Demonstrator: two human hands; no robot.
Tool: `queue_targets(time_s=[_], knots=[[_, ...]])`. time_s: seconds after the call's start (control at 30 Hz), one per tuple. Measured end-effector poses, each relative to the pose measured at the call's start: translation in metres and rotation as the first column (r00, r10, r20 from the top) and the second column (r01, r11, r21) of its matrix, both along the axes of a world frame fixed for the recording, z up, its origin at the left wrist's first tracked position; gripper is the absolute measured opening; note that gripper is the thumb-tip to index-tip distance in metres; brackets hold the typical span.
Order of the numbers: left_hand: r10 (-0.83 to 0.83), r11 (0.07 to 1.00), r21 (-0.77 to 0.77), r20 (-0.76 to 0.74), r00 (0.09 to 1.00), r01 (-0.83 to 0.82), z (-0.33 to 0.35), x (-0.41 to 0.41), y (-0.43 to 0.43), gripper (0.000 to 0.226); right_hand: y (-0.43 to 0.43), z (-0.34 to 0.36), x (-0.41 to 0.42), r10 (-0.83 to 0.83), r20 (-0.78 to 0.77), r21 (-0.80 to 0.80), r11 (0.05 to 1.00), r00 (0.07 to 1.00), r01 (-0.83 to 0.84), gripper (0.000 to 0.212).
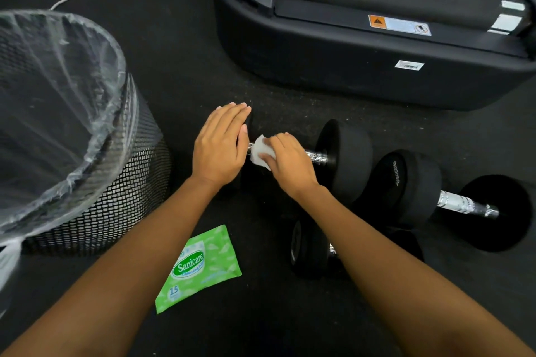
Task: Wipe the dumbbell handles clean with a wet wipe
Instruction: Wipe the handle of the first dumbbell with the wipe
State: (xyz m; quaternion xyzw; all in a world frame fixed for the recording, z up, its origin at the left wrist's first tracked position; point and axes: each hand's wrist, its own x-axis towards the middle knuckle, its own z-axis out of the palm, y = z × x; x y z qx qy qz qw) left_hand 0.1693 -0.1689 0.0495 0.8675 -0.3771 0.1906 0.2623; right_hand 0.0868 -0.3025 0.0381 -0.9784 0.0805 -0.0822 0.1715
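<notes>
I am pinning the dumbbell's end under my flat, open left hand while my right hand's grip is wrapping the wet wipe around the handle; twisting should be cleaning all round.

**Count on the gym floor**

Three dumbbells: one, another, a third partly hidden; one white wipe; one green wipe packet; one mesh bin; two hands, left and right.
</notes>
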Motion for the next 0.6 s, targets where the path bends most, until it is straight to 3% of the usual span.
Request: queue_targets(time_s=[0.17, 0.37, 0.6], knots=[[-0.001, 1.000, -0.009, -0.012, 1.000, 0.001, 0.000, 0.001, -0.001, 0.041, 0.013, 0.003, 0.025, -0.022, -0.108, 0.036, 0.999, 0.994, 0.026, 0.019], [-0.007, 1.000, -0.013, -0.005, 1.000, 0.007, 0.002, -0.002, 0.000, 0.041, -0.003, 0.005, 0.003, 0.095, -0.119, 0.003, 0.995, 0.988, -0.095, 0.038], [-0.007, 1.000, 0.028, -0.013, 1.000, 0.008, 0.003, 0.000, 0.000, 0.041, -0.022, 0.011, -0.012, 0.017, -0.208, -0.089, 0.995, 0.978, -0.037, 0.038]])
